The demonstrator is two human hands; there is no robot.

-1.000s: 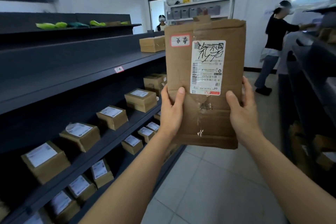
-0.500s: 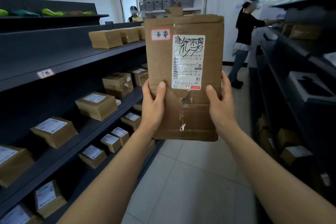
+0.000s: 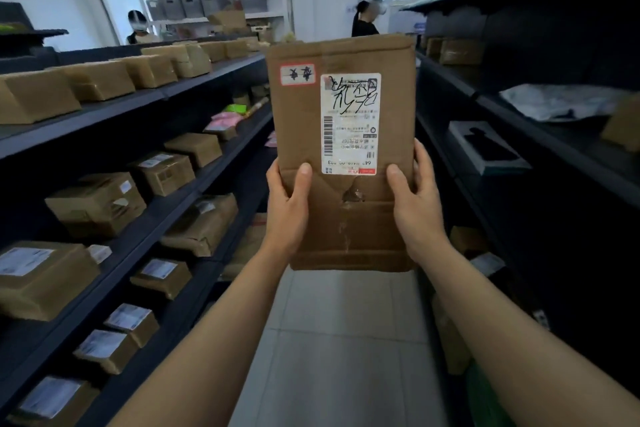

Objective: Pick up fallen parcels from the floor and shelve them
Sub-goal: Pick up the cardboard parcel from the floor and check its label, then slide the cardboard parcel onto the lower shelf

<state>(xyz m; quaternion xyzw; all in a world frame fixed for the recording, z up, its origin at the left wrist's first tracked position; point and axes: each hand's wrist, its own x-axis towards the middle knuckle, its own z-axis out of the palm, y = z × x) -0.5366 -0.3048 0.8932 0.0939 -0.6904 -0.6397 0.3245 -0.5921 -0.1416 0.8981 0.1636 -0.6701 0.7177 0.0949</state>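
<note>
**Shelving and floor of the parcel aisle**

Dark shelving on the left (image 3: 194, 80), from 7 to 11 o'clock: the top board carries a row of plain brown boxes (image 3: 100, 80); the middle board holds labelled cartons (image 3: 97, 204) and, farther off, pink packets (image 3: 225, 121); the lower board bears small labelled boxes (image 3: 131, 319). Dark shelving on the right (image 3: 540, 135), from 1 to 4 o'clock, carries a white bag (image 3: 557, 100) and a flat grey tray (image 3: 488, 146). The pale tiled floor (image 3: 339, 340) at 6 o'clock runs between them.

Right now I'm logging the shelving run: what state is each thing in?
Flat cardboard parcel: upright, label facing camera, off the floor, not yet shelved.
Left hand: gripping parcel's left edge.
Right hand: gripping its right edge.
Left shelves: stocked with boxes.
</note>
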